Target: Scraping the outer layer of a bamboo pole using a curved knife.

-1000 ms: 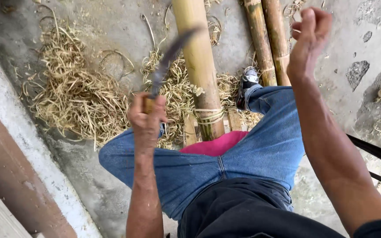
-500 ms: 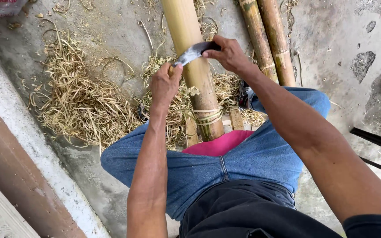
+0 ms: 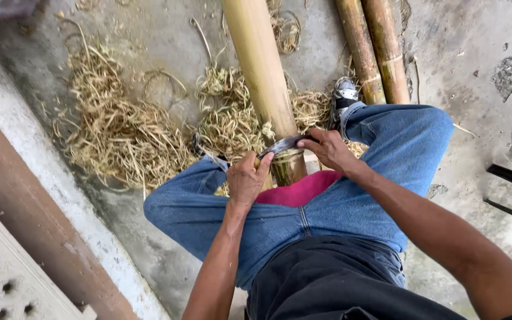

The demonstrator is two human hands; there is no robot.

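Head view, hands: left hand [image 3: 247, 178] clenched round the handle of the curved blade [image 3: 284, 144]; right hand [image 3: 328, 148] pressing fingers on the blade's far end; the blade lies across the thick bamboo pole [image 3: 262, 77], near its lower end.
Head view, pole: it runs from the top edge of the concrete floor [image 3: 463, 47] down between the knees, its end over a pink cushion [image 3: 300, 191].
Head view, done: heaps of pale shavings [image 3: 120, 136] lie left of the pole and around it, so much scraping looks finished.
Head view, left: two thinner bamboo poles [image 3: 374, 53] lie towards the floor's right side, seemingly unworked; I cannot tell how much of the thick pole's skin remains.
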